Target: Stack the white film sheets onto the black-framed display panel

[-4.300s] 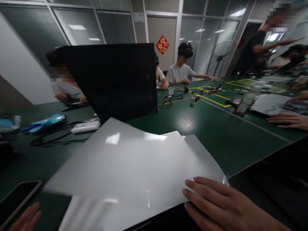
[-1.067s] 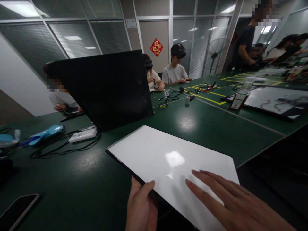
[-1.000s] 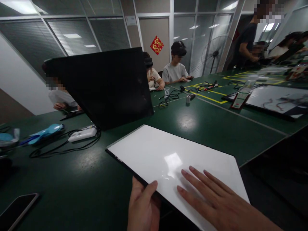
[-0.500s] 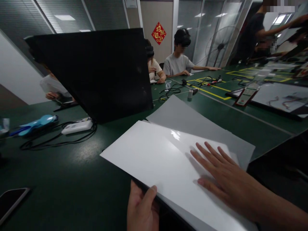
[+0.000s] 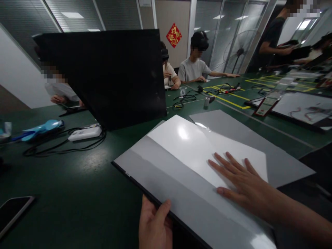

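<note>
My left hand grips the near edge of a flat black-edged panel, thumb on top and fingers underneath. The panel's upper face is grey and glossy. My right hand lies flat with fingers spread on a glossy white sheet, which covers the far part of the panel. Beyond it, a grey sheet sticks out to the right from under the white one. What lies beneath my right palm is hidden.
A large black panel stands tilted at the back. Left are a white power bank-like box with cables, a blue object and a phone. Another panel lies far right. Several people sit or stand around the green table.
Under my right hand the white sheet has slid away and to the right, uncovering the panel's grey face. The grey sheet beyond has shifted right too. My left hand keeps its grip.
</note>
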Tool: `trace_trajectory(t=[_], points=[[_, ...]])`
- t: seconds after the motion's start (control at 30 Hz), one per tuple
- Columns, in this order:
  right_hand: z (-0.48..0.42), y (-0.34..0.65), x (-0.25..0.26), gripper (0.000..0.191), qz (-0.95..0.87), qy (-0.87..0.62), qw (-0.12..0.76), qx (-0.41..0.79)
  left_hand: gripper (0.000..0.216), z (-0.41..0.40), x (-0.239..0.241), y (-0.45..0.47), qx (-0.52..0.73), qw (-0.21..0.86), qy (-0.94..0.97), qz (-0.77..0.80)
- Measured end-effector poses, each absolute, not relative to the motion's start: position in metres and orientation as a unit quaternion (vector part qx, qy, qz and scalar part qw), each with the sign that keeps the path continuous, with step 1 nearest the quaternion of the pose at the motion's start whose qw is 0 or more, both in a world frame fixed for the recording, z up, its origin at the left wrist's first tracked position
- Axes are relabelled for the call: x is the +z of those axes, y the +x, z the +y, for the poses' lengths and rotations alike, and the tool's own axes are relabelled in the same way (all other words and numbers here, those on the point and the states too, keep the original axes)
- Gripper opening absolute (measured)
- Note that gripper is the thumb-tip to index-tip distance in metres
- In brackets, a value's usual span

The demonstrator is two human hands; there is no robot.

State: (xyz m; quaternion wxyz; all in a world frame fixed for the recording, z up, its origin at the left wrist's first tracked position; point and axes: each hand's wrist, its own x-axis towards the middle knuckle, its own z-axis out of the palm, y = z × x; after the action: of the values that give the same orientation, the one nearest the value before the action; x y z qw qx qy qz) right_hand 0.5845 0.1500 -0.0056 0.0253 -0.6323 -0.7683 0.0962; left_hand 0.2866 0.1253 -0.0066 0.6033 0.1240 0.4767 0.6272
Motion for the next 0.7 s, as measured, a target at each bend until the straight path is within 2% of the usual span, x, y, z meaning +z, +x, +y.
trace_trajectory(t=[0.17,0.37,0.53,0.7], points=[[0.157,0.584,0.000,0.080,-0.754,-0.653,0.042,0.062,0.091,0.127,-0.006,0.289,0.631,0.587,0.142,0.487],[0.140,0.554,0.009,0.101,-0.820,-0.561,0.011,0.113,0.101,0.131,-0.004,0.286,0.605,0.613,0.147,0.487],[0.161,0.569,0.007,0.091,-0.783,-0.612,0.015,0.110,0.080,0.130,-0.003,0.285,0.619,0.600,0.102,0.497],[0.170,0.579,0.009,0.092,-0.762,-0.636,0.001,0.121,0.085,0.128,-0.017,0.272,0.597,0.637,0.088,0.479]])
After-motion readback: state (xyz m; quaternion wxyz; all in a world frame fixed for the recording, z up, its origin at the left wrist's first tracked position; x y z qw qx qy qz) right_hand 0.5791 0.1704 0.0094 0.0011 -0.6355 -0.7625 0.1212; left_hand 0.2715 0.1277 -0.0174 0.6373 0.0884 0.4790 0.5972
